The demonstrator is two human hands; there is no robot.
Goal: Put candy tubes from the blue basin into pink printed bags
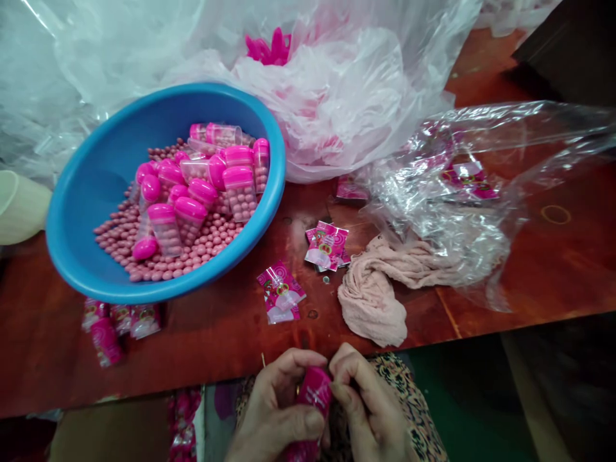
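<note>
My left hand (282, 410) is wrapped round a pink labelled container (315, 388), held below the table's front edge. Beside it, the fingers of my right hand (359, 401) are pinched together at the container's upper right side; what they grip is too small to make out. Printed pink wrappers (327, 246) lie flat on the table in front of my hands, with more wrappers (280, 292) nearer the basin. The blue basin (72, 256) holds pink balls (216, 234) and several clear containers with pink lids (163, 224).
Several wrapped containers (106, 340) lie before the basin on the red table (212, 346). A crumpled cloth (373, 301) and clear plastic (433, 212) are at right. White bags (346, 96) fill the back; a pale cup (19, 208) stands at far left.
</note>
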